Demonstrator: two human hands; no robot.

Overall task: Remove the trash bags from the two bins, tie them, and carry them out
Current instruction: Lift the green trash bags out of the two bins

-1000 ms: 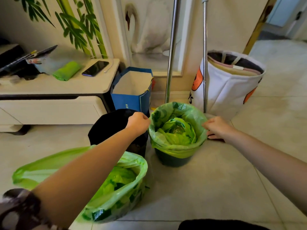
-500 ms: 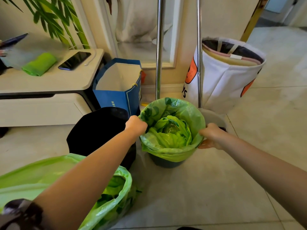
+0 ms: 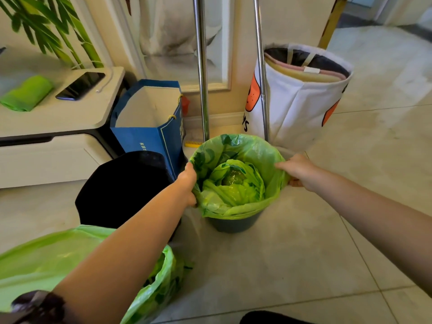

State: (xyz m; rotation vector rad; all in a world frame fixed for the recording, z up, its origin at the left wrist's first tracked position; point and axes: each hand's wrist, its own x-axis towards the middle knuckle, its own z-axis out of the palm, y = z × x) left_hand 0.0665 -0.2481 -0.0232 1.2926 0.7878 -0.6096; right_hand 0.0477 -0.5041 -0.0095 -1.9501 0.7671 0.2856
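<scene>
A small dark bin stands on the tiled floor, lined with a green trash bag folded over its rim. My left hand grips the bag's left edge. On the opposite side, my right hand grips the right edge at the rim. A larger black bin with no liner stands to the left. At lower left, a second green trash bag lies open on the floor, partly hidden by my left forearm.
A blue paper bag stands behind the black bin. A white fabric basket and two metal poles are behind the small bin. A low white cabinet with a phone is at left. Tiled floor stretches to the right.
Both hands moved onto the small bin's bag rim and took hold of its edges. The view shifted closer and downward.
</scene>
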